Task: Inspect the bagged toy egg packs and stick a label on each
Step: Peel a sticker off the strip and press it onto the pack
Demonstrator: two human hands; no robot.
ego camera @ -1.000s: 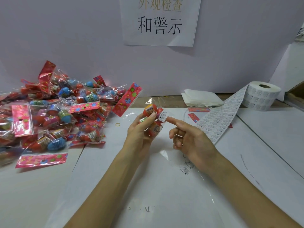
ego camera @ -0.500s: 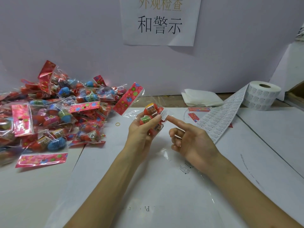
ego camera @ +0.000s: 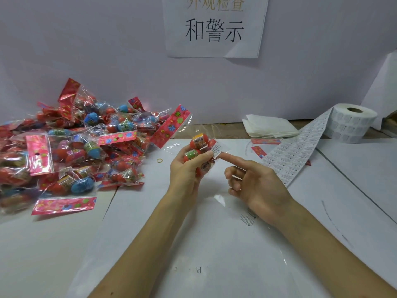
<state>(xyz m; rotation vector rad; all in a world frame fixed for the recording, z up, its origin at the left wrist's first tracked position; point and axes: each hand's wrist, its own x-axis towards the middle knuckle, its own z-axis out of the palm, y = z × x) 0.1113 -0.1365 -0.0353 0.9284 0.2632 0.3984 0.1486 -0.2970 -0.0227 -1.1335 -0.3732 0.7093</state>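
Left hand (ego camera: 189, 168) grips egg pack (ego camera: 199, 151), fingers hiding its lower eggs; right hand (ego camera: 255, 186), forefinger extended, presses label (ego camera: 216, 149) at its 3 o'clock side; label print illegible

The heap of egg packs (ego camera: 71, 147) is showing red and blue eggs under pink header cards printed with flowers. The held pack (ego camera: 198, 151) is showing red eggs. The label roll (ego camera: 350, 123) is showing white, like the worktop (ego camera: 354, 201).

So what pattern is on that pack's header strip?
Red header strip with colourful flowers, clearest in the head view.
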